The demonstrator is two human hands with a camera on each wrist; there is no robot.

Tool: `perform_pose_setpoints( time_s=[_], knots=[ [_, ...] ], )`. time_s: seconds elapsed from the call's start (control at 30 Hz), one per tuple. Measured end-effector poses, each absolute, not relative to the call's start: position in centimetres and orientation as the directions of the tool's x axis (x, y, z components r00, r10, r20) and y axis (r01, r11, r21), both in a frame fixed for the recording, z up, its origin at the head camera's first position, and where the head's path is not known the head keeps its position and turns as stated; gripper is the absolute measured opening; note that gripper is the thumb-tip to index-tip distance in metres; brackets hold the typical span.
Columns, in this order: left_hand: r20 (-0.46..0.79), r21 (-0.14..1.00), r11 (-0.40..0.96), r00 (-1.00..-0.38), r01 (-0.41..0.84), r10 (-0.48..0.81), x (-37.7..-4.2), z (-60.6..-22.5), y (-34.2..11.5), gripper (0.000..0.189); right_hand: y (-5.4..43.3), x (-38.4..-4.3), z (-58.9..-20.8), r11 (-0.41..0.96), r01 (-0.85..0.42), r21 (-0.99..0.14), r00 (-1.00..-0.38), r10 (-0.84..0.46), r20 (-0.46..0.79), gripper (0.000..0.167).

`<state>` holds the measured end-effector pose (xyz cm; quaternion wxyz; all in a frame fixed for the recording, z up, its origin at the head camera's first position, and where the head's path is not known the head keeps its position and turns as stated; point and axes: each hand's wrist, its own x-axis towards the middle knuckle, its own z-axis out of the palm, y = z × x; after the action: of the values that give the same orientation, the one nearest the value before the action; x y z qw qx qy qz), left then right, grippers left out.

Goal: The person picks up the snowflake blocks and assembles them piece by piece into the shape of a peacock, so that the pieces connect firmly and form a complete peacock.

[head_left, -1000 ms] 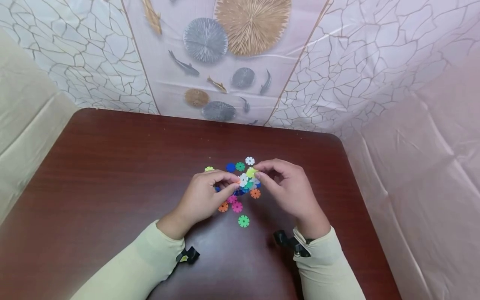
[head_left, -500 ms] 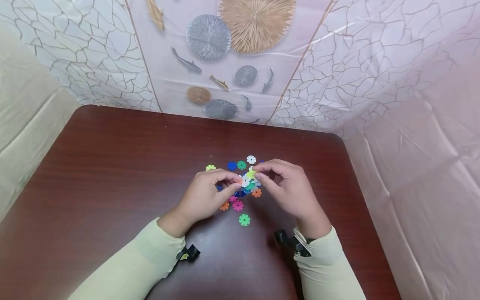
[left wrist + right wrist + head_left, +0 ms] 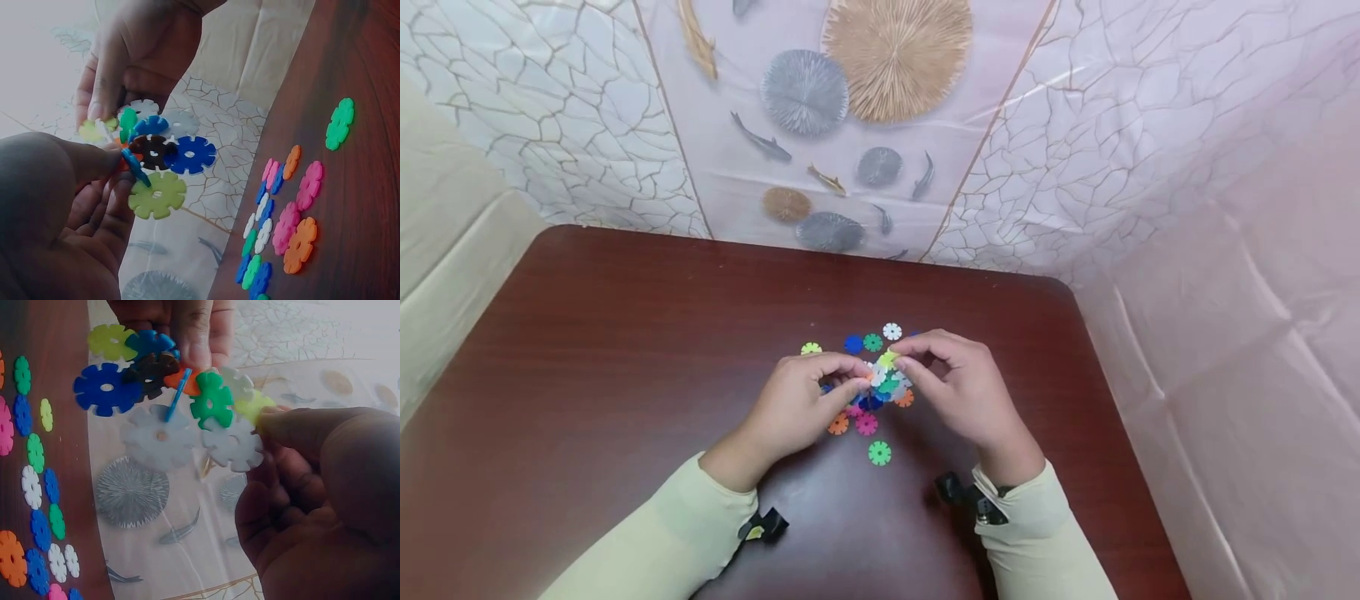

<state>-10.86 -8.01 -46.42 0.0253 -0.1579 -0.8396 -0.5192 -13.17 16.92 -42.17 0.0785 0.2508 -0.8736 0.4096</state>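
Left hand (image 3: 793,404) pinches the cluster (image 3: 211,403) at its orange disc (image 3: 180,382), thumb on it. Right hand (image 3: 962,390) pinches a yellow disc (image 3: 253,411) at the cluster's right side, thumb and finger nearly together. Cluster sits between the hands, off the table (image 3: 625,350); it includes a dark blue disc (image 3: 190,155), a black disc (image 3: 147,150) and a green disc (image 3: 211,403). Can't tell if the right-hand yellow is slotted in. Loose on the table: white (image 3: 892,332) far; pink (image 3: 867,424) and orange (image 3: 838,425) nearer, side by side; light green (image 3: 879,453) nearest. Patterned wall (image 3: 1030,158) behind the far edge.
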Motion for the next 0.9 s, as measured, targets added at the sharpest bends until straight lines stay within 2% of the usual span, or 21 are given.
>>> perform_pose_setpoints(
  time_s=[0.27,0.4,0.5,0.63,0.73,0.9],
  knots=[
    [0.221,0.865,0.410,-0.954,0.289,0.204,-10.5,-46.7,-8.2,0.019,17.1,-13.2,-42.8,0.472,-0.507,-0.721,-0.854,-0.386,0.348,0.024],
    [0.154,0.919,0.345,-0.980,0.190,0.128,-11.3,-46.5,-8.1,0.015,18.4,-14.4,-42.5,0.471,-0.404,-0.785,-0.913,-0.267,0.310,0.029],
    [0.074,0.968,0.238,-0.996,0.085,0.053,-12.1,-46.8,-8.5,0.014,19.7,-16.0,-43.4,0.588,-0.256,-0.767,-0.966,-0.129,0.223,0.026],
    [0.013,0.998,0.064,-1.000,0.014,0.006,-12.7,-47.8,-9.0,0.017,21.2,-18.0,-46.4,0.767,-0.079,-0.637,-0.997,-0.047,0.067,0.025],
    [-0.004,0.997,-0.078,-1.000,-0.004,0.004,-13.1,-48.4,-8.9,0.020,21.7,-19.0,-48.3,0.823,-0.025,-0.568,-1.000,-0.031,-0.001,0.034],
    [-0.040,0.949,-0.312,-0.998,-0.051,0.043,-13.4,-49.2,-8.7,0.018,21.8,-19.6,-50.0,0.873,-0.006,-0.487,-0.998,-0.039,-0.058,0.057]
  ],
)
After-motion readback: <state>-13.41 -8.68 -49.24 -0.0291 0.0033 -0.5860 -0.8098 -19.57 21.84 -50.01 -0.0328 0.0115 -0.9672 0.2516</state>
